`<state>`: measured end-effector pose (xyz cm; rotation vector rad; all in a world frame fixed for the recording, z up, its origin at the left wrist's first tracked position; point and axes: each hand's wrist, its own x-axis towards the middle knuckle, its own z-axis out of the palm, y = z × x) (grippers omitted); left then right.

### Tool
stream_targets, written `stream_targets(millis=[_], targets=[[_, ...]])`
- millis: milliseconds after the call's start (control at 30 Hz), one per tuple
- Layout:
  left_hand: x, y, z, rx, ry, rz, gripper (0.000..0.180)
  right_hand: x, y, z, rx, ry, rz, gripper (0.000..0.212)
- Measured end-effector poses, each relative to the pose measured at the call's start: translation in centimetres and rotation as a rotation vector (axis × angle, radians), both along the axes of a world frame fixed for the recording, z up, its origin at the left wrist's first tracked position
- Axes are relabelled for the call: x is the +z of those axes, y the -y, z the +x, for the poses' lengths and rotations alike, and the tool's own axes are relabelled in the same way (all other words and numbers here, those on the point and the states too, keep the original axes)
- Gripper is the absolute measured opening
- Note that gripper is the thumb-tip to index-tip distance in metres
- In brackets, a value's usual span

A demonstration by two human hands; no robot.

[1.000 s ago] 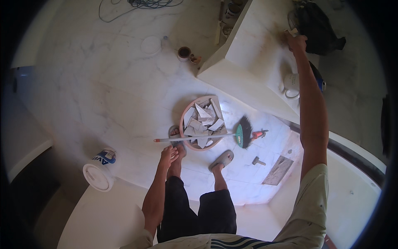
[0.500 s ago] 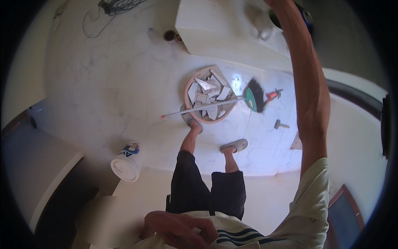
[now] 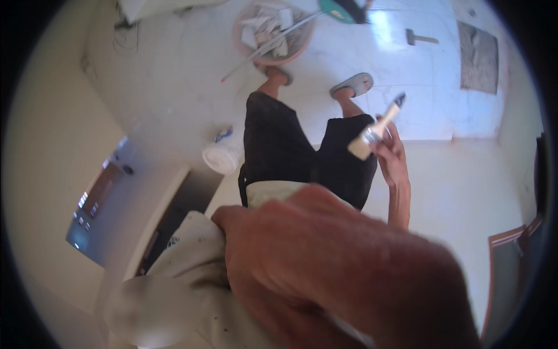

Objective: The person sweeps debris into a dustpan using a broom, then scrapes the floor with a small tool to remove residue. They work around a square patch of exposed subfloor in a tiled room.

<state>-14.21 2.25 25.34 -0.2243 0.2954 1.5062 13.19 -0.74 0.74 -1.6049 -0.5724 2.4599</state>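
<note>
My right hand (image 3: 394, 156) is out in front at the right, beside my dark shorts. Its fingers are wrapped around a paintbrush (image 3: 385, 122) close to the metal collar. The brush is tilted, with pale bristles toward the lower left and the dark handle tip toward the upper right. Across the lower middle, very close to the camera, lies my other arm or hand, which I take to be my left hand (image 3: 302, 250). It is large and blurred, lying over my light shirt, and its fingers cannot be made out. It covers part of my right forearm.
A round tub (image 3: 278, 61) of broken tile pieces stands ahead of my feet, with a green-headed broom (image 3: 334, 9) lying across it. A mallet (image 3: 419, 38) and a grey rectangular patch (image 3: 479, 58) are to the right. A white bucket (image 3: 221, 159) stands at left.
My right arm has come down from its raised, outstretched position, and the paintbrush now shows. The hand at my chest gives way to a larger, closer shape. The view has tilted toward my body.
</note>
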Motion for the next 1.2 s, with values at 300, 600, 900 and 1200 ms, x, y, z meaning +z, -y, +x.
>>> stream_targets(millis=[300,600,900,1200], targets=[[4.5,-13.4,21.4,-0.07,0.376,-0.086,0.038,2.9,-8.5,28.7,-0.493,0.519,0.388,0.051],[1.6,-24.2,40.0,-0.286,0.362,0.032,0.041,-4.3,-13.4,34.3,-0.954,0.373,0.355,0.036],[-6.5,-35.7,60.8,-0.536,0.229,-0.2,0.037,-18.8,-13.3,53.0,-0.895,0.938,0.34,0.024],[-31.8,-39.3,74.6,-0.695,0.011,-0.467,0.04,-54.1,-12.9,82.0,-0.093,1.514,0.331,0.065]])
